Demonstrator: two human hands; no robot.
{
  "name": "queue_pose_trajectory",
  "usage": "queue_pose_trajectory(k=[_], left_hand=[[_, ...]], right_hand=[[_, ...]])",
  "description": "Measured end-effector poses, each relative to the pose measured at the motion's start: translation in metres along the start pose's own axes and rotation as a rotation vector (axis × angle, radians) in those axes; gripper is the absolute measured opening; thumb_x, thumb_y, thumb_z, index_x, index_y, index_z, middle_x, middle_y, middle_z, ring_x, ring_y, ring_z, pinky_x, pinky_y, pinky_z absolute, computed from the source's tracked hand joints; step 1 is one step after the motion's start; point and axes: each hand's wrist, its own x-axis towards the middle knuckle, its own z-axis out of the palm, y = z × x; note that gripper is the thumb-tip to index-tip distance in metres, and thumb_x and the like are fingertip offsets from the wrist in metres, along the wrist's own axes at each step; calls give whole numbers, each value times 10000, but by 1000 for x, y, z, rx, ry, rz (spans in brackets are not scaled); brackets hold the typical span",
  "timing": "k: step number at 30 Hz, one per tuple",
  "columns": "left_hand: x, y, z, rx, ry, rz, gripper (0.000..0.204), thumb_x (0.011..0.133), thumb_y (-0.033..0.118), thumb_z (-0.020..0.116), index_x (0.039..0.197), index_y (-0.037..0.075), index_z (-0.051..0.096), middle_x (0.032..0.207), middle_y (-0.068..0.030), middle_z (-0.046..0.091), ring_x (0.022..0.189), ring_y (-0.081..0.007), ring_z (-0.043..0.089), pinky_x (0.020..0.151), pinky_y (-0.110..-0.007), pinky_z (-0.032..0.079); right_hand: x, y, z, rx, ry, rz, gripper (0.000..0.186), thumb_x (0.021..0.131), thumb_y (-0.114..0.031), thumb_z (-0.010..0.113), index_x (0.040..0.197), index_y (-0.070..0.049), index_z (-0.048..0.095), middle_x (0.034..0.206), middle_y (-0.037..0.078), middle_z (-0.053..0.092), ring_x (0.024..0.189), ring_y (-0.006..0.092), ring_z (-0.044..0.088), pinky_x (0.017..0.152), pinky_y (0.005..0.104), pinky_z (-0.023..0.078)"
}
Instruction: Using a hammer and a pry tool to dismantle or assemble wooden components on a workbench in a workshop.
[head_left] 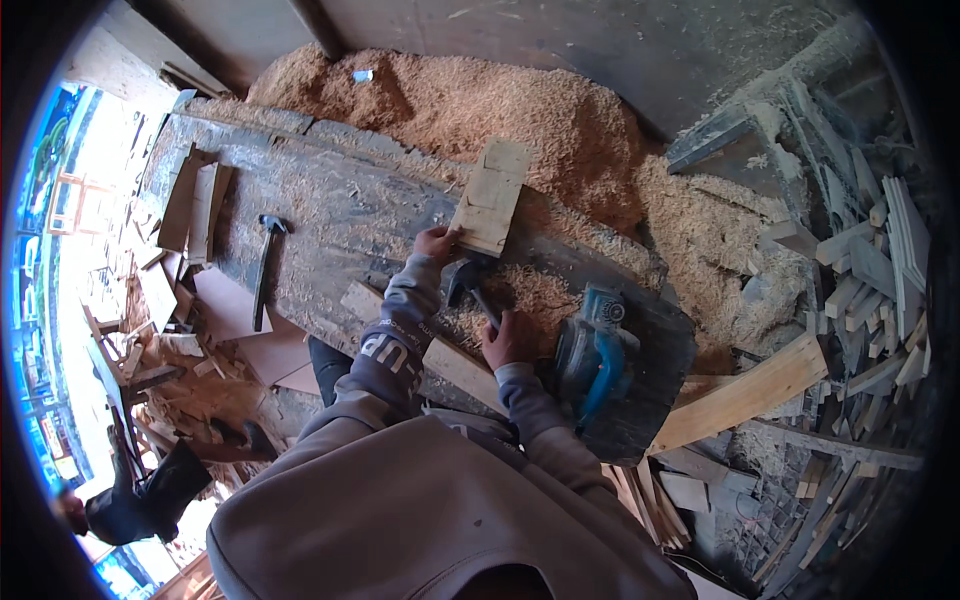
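My left hand [438, 244] is closed on the near left corner of a pale wooden board [495, 195], which slants away from me over the workbench [340, 215]. Dark marks, perhaps nails, show on the board's face. In my right hand [510, 338] is a hammer [484, 303], its fingers wrapped round the handle. The dark hammer head lies just below the board's near end, close to my left hand. To the right of my right hand sits a blue and grey electric planer [597, 350] on the bench.
A second hammer [268, 262] and an upright wooden piece [195, 208] rest on the bench's left. Wood shavings [470, 105] are heaped behind it. Offcuts [875, 290] pile up at the right, near a long plank [745, 395]. Another person [150, 495] is at lower left.
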Motion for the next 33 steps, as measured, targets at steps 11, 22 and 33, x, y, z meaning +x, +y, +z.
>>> queue_pose_trajectory(k=[11,22,33], left_hand=[[-30,66,0,1172,386,107,1102,598,600,819,1455,151,293,1585,-207,52,1467,-403,-17,1139,-614,72],[-18,45,-2,1143,236,383,806,706,411,789,1415,304,423,1291,-111,472,1222,-364,425,1003,-528,328],[-37,20,-23,1078,146,519,498,830,258,652,1319,305,571,1026,-55,582,1004,-317,540,878,-448,411]], right_hand=[[3,-4,-23,94,-185,-9,321,839,-297,667,1012,-65,527,865,173,565,816,372,577,708,492,447],[10,0,-81,847,-419,482,265,922,-276,637,856,-35,550,610,53,552,543,171,580,510,349,454],[172,21,8,362,83,473,458,804,-401,758,827,-9,524,715,139,584,655,324,616,602,437,485]])
